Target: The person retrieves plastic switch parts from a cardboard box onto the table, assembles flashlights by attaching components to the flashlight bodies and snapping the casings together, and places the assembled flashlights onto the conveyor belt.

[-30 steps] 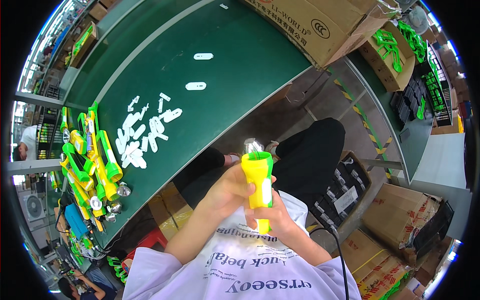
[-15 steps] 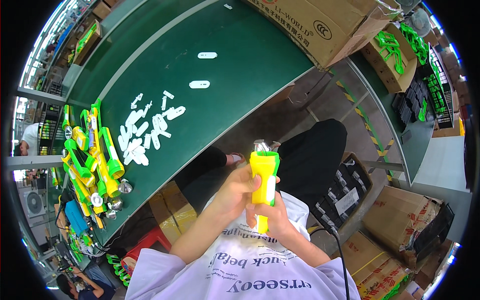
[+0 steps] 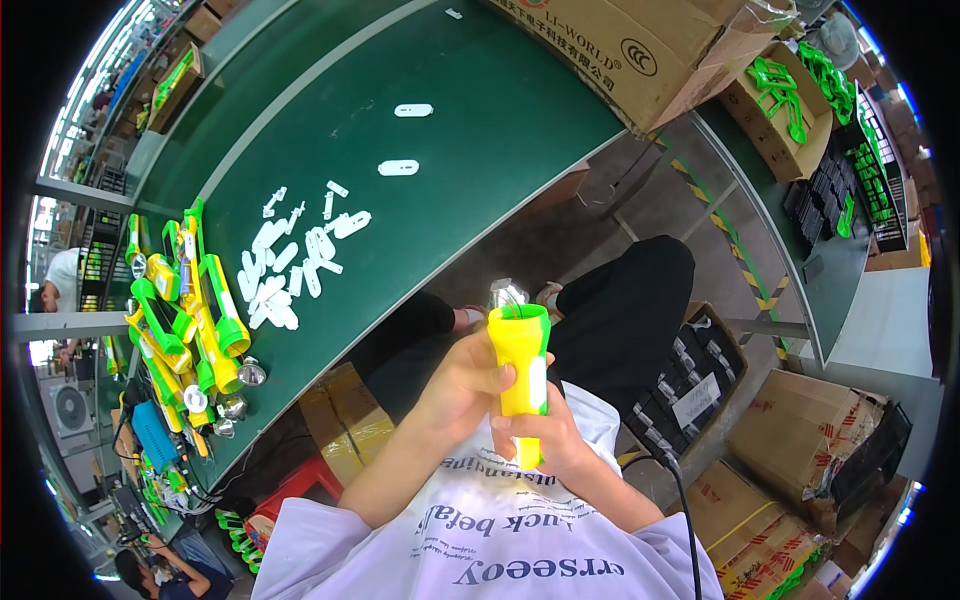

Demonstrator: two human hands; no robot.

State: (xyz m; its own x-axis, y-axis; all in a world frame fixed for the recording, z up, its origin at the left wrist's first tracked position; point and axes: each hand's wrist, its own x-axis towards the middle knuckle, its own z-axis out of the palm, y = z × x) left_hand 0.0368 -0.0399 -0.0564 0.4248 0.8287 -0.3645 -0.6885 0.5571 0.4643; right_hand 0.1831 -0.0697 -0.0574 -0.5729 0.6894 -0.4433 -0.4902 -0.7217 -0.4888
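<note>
A yellow and green flashlight body (image 3: 516, 345) stands nearly upright in front of my shirt, its wide open end away from me. My left hand (image 3: 463, 384) wraps its left side, thumb lying across the yellow shell. Lower down, my right hand (image 3: 550, 430) grips the narrow end, fingers curled round it. A white piece shows along the body's right side. Just beyond the open end hangs a shiny reflector cup (image 3: 508, 293); whether wires join it to the body is too small to tell.
Several white plastic pieces (image 3: 290, 262) are scattered on the green table (image 3: 480, 130). A heap of yellow-green flashlights (image 3: 190, 310) lies at its left end. A large cardboard box (image 3: 640, 60) stands at the far edge. Right of my legs sits a black crate (image 3: 690, 375).
The flashlight body has tilted slightly, so its open rim now faces me more. The reflector cup has shifted a little left. Both hands keep their hold.
</note>
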